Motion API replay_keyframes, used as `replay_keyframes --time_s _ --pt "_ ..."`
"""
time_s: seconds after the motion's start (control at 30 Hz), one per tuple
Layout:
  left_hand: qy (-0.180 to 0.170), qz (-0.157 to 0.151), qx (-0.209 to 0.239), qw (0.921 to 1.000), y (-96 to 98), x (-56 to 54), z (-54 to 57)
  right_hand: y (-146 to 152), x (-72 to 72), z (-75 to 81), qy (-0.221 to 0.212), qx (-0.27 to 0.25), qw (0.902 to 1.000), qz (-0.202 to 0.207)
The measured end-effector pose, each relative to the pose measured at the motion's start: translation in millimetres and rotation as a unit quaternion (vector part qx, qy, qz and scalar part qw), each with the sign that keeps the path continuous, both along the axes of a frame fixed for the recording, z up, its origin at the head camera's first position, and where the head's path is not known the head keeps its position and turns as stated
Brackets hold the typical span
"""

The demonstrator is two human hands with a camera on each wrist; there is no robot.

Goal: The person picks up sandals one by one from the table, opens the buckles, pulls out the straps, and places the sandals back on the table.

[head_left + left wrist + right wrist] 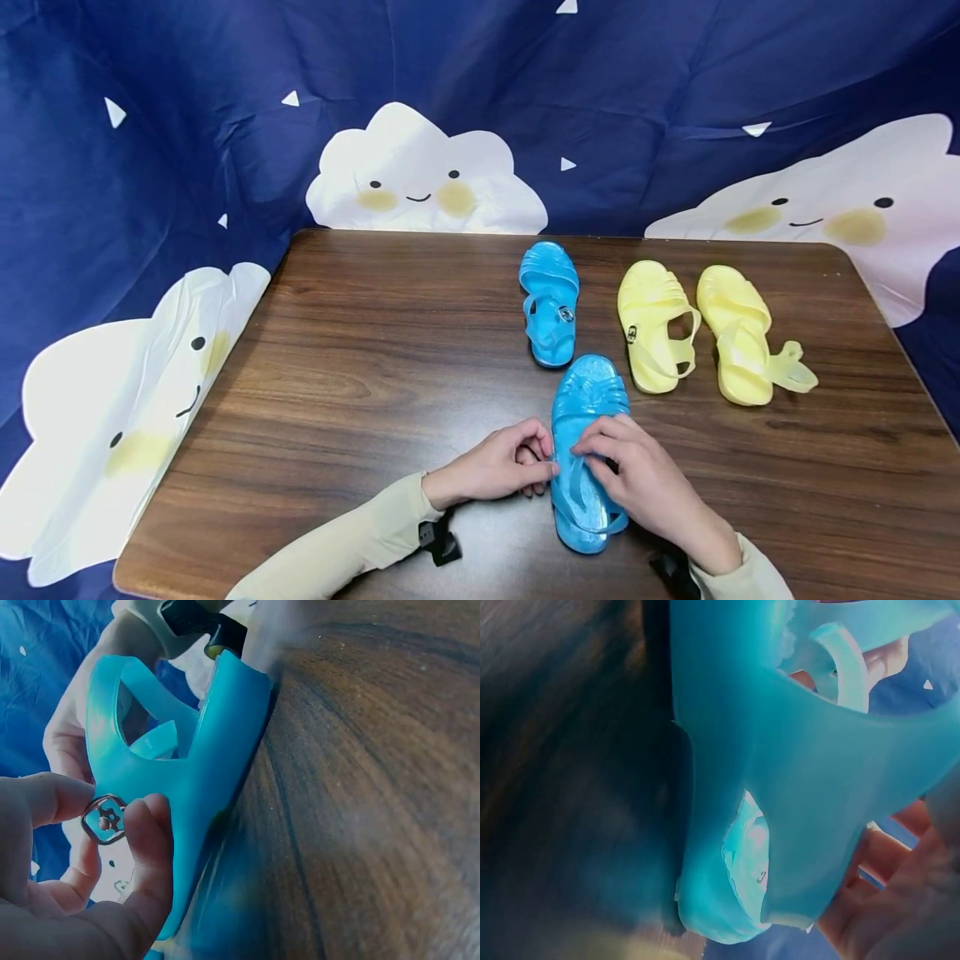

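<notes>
A blue jelly sandal lies on the table, toe pointing away from me, between both hands. My left hand is at its left side; in the left wrist view, thumb and fingers pinch the edges of a small metal buckle on the sandal. From the right, my right hand reaches over, its bent fingertips on the sandal's strap. The exact contact there is partly hidden. In the right wrist view, the sandal's side covers most of the right fingers.
The other blue sandal lies just beyond, its strap looped over. Two yellow sandals stand to the right: one with a looped strap, one with its strap spread outward. A dark blue cloth with clouds hangs behind the wooden table.
</notes>
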State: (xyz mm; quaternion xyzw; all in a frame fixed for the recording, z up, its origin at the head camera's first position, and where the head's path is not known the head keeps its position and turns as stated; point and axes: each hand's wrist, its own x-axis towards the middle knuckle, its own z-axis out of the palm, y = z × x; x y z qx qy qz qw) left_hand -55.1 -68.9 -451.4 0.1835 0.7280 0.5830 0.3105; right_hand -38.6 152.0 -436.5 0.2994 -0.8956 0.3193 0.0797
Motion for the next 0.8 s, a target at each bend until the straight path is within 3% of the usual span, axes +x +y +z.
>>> replay_keyframes --time_s 0.2,0.47,0.8 --pt "0.000 0.006 0.006 1.0000 1.0 0.5 -1.0 -2.8 1.1 -2.0 0.010 0.023 0.9995 0.019" --pt "-0.037 0.034 -0.027 0.9984 2.9 3.6 1.7 -5.3 0.6 -2.4 0.008 0.032 0.9983 0.047" --pt "-0.048 0.044 -0.034 0.9973 2.4 3.8 0.1 1.5 -1.8 6.5 0.027 -0.025 0.9987 0.035"
